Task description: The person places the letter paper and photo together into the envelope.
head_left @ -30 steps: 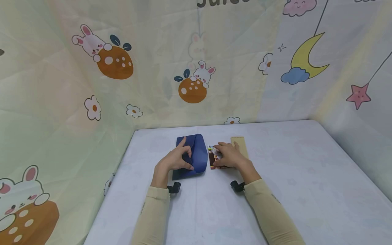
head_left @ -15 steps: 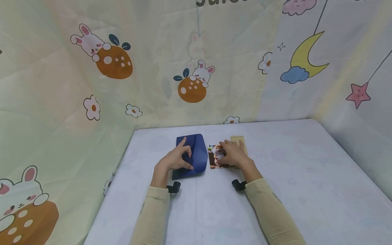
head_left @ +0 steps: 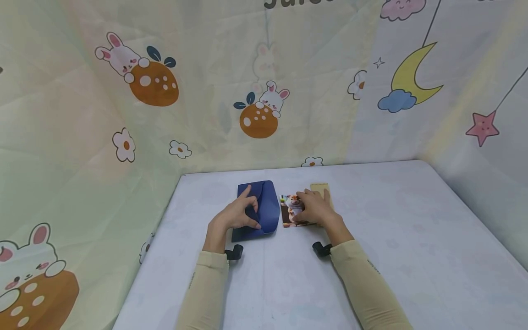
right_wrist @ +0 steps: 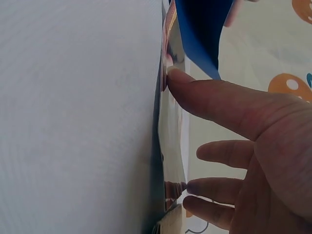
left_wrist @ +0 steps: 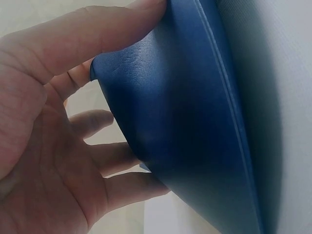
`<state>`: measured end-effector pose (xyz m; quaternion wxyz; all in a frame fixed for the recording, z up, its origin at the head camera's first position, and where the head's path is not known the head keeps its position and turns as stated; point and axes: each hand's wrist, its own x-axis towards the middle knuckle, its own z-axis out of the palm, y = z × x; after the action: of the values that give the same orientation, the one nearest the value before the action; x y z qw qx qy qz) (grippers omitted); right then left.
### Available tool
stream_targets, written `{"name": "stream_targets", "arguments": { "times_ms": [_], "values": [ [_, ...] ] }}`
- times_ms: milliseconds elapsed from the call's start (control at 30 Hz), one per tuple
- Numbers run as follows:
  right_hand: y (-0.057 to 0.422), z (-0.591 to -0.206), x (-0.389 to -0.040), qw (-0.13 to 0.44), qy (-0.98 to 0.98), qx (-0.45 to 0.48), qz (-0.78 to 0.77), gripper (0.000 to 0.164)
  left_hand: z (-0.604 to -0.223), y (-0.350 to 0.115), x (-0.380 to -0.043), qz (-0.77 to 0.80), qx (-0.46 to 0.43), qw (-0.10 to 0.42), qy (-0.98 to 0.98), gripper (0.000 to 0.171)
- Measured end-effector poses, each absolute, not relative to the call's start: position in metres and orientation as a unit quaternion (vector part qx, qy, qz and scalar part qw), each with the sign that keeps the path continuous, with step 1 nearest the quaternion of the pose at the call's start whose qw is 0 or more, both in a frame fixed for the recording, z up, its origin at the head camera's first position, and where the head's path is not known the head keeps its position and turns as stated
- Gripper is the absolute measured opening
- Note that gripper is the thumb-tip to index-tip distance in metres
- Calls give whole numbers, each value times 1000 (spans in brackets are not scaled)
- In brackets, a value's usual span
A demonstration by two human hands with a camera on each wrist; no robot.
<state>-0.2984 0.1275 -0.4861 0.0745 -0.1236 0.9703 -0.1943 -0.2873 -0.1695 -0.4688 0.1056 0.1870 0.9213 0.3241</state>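
Note:
A dark blue envelope (head_left: 270,208) lies on the table at centre left, with its flap to the right. My left hand (head_left: 239,213) holds its raised pocket edge. In the left wrist view the thumb lies over the blue panel (left_wrist: 170,107), and the fingers reach to its far edge. Right of the envelope is a photo card (head_left: 290,213) with a hamster-like animal on it. My right hand (head_left: 316,207) rests on the card's right part and covers it. In the right wrist view the thumb and fingertips touch the slightly bowed card (right_wrist: 170,126), fingers spread.
A beige flat strip (head_left: 320,187) lies beyond the right hand, partly hidden by it. The white-covered table (head_left: 280,284) ends at a printed cloth backdrop (head_left: 206,91). A black wrist mount (head_left: 235,253) sits at the left sleeve, another black mount (head_left: 321,250) at the right.
My right hand has slid slightly right over the photo card, uncovering more of the animal picture. The left hand and the envelope have stayed in place.

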Motion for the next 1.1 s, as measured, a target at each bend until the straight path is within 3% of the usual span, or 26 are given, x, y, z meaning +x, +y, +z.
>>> {"name": "stream_targets", "arguments": {
  "times_ms": [500,900,1100],
  "values": [
    [128,-485,-297,62,976,-119,-174,89,-468,-169,-287,326,186,110,920,46],
    [125,-484,-297,39,976,-110,-183,96,-468,-168,-287,330,189,110,918,46],
    [124,-482,-296,32,975,-104,-195,89,-468,-168,-287,329,189,111,919,46]
  ]
}}
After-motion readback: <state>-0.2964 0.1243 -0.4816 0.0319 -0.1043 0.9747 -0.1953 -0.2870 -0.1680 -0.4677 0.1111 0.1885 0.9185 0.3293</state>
